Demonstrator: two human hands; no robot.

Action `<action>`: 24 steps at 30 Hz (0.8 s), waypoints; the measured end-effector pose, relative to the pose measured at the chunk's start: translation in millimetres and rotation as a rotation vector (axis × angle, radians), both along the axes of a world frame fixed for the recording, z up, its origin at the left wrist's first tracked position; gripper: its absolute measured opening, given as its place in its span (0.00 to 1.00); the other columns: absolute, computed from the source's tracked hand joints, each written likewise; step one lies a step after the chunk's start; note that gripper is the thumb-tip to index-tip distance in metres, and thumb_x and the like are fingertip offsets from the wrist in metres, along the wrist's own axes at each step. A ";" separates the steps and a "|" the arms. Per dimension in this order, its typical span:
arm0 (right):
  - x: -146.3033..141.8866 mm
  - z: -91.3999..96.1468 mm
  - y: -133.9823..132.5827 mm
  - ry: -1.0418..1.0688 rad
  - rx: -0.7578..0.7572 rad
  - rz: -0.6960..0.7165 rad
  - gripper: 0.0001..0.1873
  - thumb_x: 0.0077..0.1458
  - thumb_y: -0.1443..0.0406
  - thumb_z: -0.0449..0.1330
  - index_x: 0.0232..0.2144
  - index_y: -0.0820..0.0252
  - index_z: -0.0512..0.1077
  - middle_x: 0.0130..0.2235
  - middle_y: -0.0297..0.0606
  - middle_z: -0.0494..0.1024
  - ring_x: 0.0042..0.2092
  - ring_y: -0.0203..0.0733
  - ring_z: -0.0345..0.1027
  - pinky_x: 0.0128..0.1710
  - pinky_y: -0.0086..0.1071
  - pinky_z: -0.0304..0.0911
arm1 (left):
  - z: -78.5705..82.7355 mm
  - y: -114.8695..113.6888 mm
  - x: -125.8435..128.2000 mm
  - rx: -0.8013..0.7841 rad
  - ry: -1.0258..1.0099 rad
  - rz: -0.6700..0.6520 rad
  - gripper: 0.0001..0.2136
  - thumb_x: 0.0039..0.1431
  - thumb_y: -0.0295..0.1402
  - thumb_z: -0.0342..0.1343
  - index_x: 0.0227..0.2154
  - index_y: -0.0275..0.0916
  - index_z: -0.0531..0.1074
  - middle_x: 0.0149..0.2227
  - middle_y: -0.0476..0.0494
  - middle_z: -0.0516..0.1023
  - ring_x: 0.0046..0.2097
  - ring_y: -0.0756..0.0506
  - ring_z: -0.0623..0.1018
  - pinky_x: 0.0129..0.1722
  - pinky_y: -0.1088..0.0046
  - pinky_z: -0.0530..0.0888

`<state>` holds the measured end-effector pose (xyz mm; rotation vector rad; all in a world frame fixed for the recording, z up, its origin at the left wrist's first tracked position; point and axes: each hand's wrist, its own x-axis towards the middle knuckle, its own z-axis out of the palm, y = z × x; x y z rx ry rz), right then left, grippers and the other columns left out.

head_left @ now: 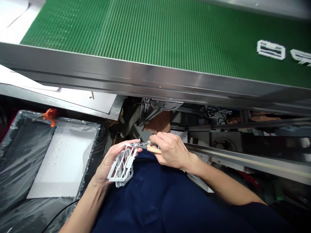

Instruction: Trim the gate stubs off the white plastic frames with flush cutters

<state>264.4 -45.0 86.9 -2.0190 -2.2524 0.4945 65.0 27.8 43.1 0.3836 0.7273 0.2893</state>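
Left of centre in the lower half of the frame, a small stack of tilted white plastic frames [130, 162], held in the left hand [109, 161] just above dark blue clothing [150, 200]. Left grip closed, pinching the stack between thumb and fingers near its upper end. Just right of there, near the frame's middle, a pliers-like tool [143, 145] with a beige handle, clasped in the right hand [171, 150], right grip wrapped firmly about it. Metal tips at the upper end of the stack, beside the left thumb; cannot tell their exact bite. Likeliest trouble, by judgement: a nick to the left thumb or fingertips, through a slip of the tips off smooth plastic. Also possible: a gouged or cracked bar, from tips set askew or from twisting the tool under load. Possible too: a bent strut from too tight a pinch, or a layer sliding out of the stack for want of support at its lower end, with a fall onto the clothing or the floor. In the upper right, on the green conveyor belt [145, 32], 2 similar white parts [271, 45], well apart from the hands. At left, a white sheet [65, 168] and an orange-handled tool [51, 114] on a plastic-wrapped dark surface [21, 161].
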 end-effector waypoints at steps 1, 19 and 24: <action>-0.4 0.1 -0.1 -0.003 0.005 -0.001 0.09 0.58 0.64 0.50 0.32 0.60 0.68 0.29 0.36 0.69 0.31 0.37 0.61 0.31 0.32 0.49 | 0.5 0.0 -0.3 -0.002 -0.005 -0.001 0.17 0.53 0.42 0.57 0.43 0.38 0.76 0.36 0.43 0.82 0.33 0.49 0.77 0.30 0.84 0.71; -11.1 -1.4 5.3 0.853 -0.307 -0.507 0.13 0.55 0.55 0.56 0.29 0.59 0.63 0.26 0.30 0.68 0.28 0.33 0.60 0.29 0.26 0.55 | 0.2 -4.2 8.2 0.327 0.249 0.002 0.19 0.50 0.40 0.60 0.45 0.38 0.73 0.39 0.41 0.79 0.39 0.44 0.76 0.39 0.73 0.72; -22.9 -12.9 10.6 1.195 -0.298 -0.566 0.15 0.50 0.56 0.61 0.30 0.61 0.64 0.29 0.31 0.68 0.31 0.33 0.62 0.32 0.27 0.59 | 6.0 -8.9 22.7 1.175 0.631 -0.040 0.20 0.48 0.38 0.63 0.46 0.41 0.72 0.40 0.43 0.74 0.43 0.42 0.71 0.46 0.69 0.66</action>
